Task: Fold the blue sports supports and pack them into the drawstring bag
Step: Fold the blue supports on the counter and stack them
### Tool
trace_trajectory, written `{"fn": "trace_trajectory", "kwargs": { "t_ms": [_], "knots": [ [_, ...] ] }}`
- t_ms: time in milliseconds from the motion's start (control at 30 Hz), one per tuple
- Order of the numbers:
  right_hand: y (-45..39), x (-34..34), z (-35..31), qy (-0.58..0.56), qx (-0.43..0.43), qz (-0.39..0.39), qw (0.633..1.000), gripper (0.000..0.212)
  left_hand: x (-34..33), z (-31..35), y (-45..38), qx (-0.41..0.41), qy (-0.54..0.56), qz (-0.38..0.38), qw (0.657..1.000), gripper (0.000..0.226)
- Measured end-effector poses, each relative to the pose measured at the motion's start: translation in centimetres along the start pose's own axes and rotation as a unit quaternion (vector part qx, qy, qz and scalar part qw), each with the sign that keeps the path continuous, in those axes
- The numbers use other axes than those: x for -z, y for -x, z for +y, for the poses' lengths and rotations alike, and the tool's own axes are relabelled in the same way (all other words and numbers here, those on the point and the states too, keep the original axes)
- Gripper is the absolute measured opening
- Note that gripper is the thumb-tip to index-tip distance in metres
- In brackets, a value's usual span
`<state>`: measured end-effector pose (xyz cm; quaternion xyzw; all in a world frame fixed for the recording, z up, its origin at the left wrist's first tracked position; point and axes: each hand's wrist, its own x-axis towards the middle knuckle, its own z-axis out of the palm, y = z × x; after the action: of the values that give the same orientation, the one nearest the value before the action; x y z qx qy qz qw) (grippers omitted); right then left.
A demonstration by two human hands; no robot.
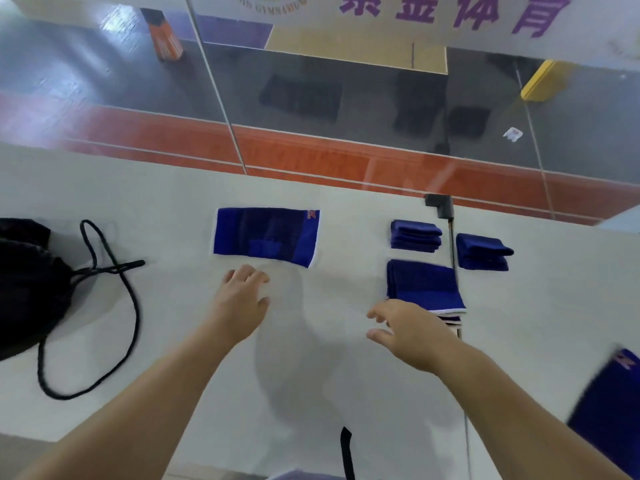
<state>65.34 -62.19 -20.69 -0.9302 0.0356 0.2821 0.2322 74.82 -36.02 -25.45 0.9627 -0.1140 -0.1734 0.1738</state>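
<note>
On the white worktop [173, 188], a flat blue support [266, 237] lies at 12 o'clock of the left hand [242, 299], which hovers open and empty just below it. The right hand [408, 330] is open too, fingers spread, beside a folded stack [424, 285] at its 1 o'clock. Two smaller folded supports [415, 235] [483, 252] sit beyond. The black drawstring bag [31, 285] rests at 9 o'clock, cord [131, 306] looped loose

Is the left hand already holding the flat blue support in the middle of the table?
No, the left hand is open just beside the flat blue support, which lies untouched on the table.
</note>
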Motion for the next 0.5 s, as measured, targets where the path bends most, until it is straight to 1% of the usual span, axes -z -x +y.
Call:
{"fn": "trace_trajectory", "kwargs": {
  "t_ms": [67, 100, 167, 233, 300, 367, 433, 500],
  "knots": [
    [-0.1, -0.4, -0.6, -0.006, -0.025, 0.006, 1.0, 0.04, 0.9, -0.9, -2.0, -0.016, -0.017, 0.008, 1.0, 0.048],
    [-0.2, -0.6, -1.0, -0.008, -0.038, 0.011, 0.999, 0.04, 1.2, -1.4, -3.0, -0.022, -0.038, 0.001, 0.999, 0.054],
    [-0.1, -1.0, -1.5, -0.012, -0.057, 0.02, 0.998, 0.039, 1.7, -2.0, -4.6, -0.019, -0.084, -0.036, 0.996, 0.062],
    [0.1, -1.4, -1.9, -0.013, -0.074, 0.023, 0.997, 0.039, 1.8, -2.4, -5.4, -0.018, -0.114, -0.089, 0.989, 0.064],
    [0.6, -1.9, -2.3, -0.016, -0.089, 0.024, 0.996, 0.038, 1.6, -2.4, -5.4, -0.034, -0.147, -0.109, 0.983, 0.06],
    [1.0, -2.5, -2.6, -0.022, -0.099, 0.028, 0.994, 0.036, 1.8, -2.0, -4.8, -0.063, -0.169, -0.096, 0.979, 0.047],
    [1.3, -3.1, -2.9, -0.03, -0.11, 0.028, 0.993, 0.035, 1.7, -1.4, -3.6, -0.129, -0.176, -0.14, 0.966, 0.036],
    [1.7, -3.7, -3.1, -0.036, -0.117, 0.025, 0.992, 0.035, 0.7, -0.9, -1.9, -0.181, -0.139, -0.199, 0.953, 0.031]
  ]
}}
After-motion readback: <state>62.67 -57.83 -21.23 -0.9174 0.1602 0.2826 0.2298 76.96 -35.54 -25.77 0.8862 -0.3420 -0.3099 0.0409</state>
